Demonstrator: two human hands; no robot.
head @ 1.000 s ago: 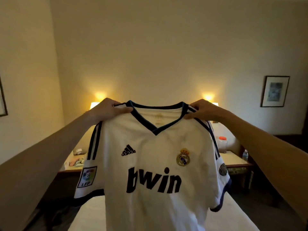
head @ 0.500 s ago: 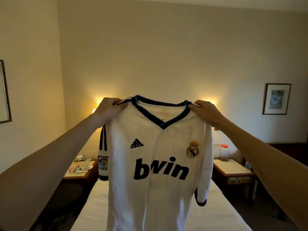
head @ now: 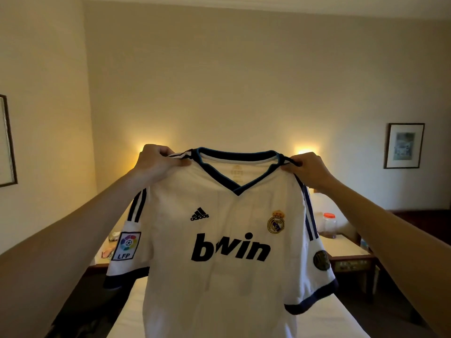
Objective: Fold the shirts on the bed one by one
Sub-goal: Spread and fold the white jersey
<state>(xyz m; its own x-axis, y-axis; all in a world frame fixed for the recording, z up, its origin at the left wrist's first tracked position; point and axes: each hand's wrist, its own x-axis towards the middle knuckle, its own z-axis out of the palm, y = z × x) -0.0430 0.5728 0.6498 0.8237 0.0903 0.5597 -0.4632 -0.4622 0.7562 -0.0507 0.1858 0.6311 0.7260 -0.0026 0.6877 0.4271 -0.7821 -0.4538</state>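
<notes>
Both arms were stretched forward, hands well apart. Left hand (head: 158,164) pinched the shirt (head: 227,276) at its left shoulder seam, fingers curled over the fabric. Right hand (head: 308,170) pinched the other shoulder the same way. Shirt hung in the air, front facing the camera, spread flat between the two grips: white, dark V-collar, dark stripes down both shoulders, dark cuffs, "bwin" printed across the chest, a crest on one side and a small logo on the other, an "LFP" patch on one sleeve. Its lower part ran out of the frame at the bottom, so the hem wasn't visible.

Below and behind the shirt, the bed (head: 131,315) showed as a white sheet along the bottom edge. A nightstand (head: 351,254) stood at the bed's right side, with a clear jar (head: 329,225) with a red lid at its near-left corner. Another nightstand (head: 101,263) at the bed's left side carried small items, probably cups or wrappers; too dim to tell. Two lamps glowed on the far wall behind the hands. A framed picture (head: 404,145) hung on the wall to the right, another frame (head: 7,140) at the left edge.
</notes>
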